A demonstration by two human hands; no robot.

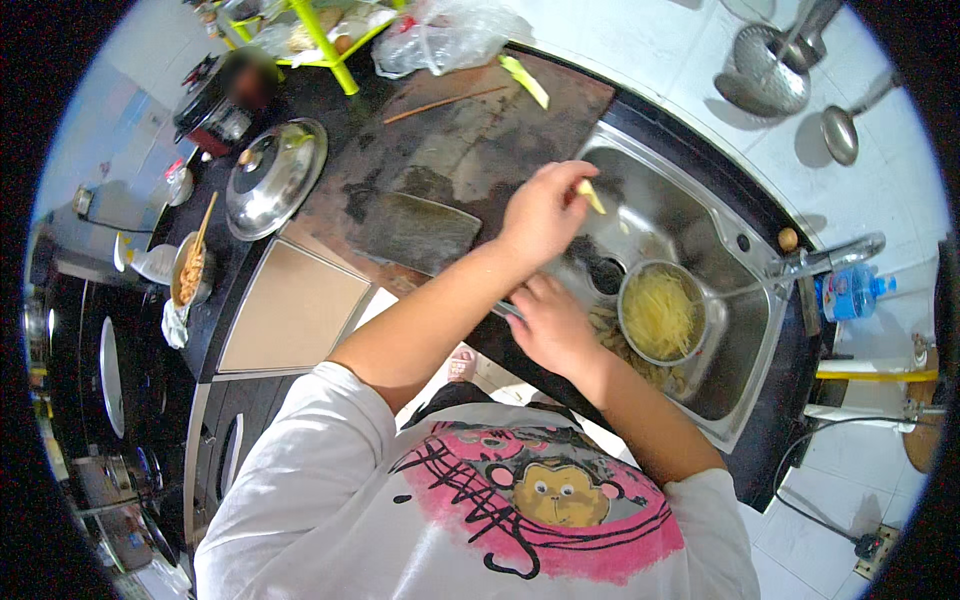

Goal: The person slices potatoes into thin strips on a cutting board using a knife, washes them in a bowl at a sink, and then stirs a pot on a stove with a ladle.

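Observation:
My left hand (pixel 546 214) holds a small pale yellow-green vegetable piece (pixel 591 196) between thumb and fingers, over the near left side of the steel sink (pixel 720 217). Below it, my right hand (pixel 553 324) is at the sink's front-left edge, its fingers bent; whether it grips anything is unclear. A wide dark metal blade (pixel 420 231) lies flat on the stained cutting board (pixel 457 142), beside my left forearm. Inside the sink, a round metal bowl (pixel 664 311) contains pale yellow shreds in water, under a thin stream from the faucet (pixel 832 255). Peelings (pixel 611 330) lie around the bowl.
A chopstick (pixel 444 105) and a pale green stalk piece (pixel 525 81) lie towards the board's back. Left stand a domed pot lid (pixel 276 180), a bowl of food with chopsticks (pixel 191 274) and a cooker (pixel 217 112). Ladles (pixel 840 135) hang right; a blue bottle (pixel 847 292) stands by the faucet.

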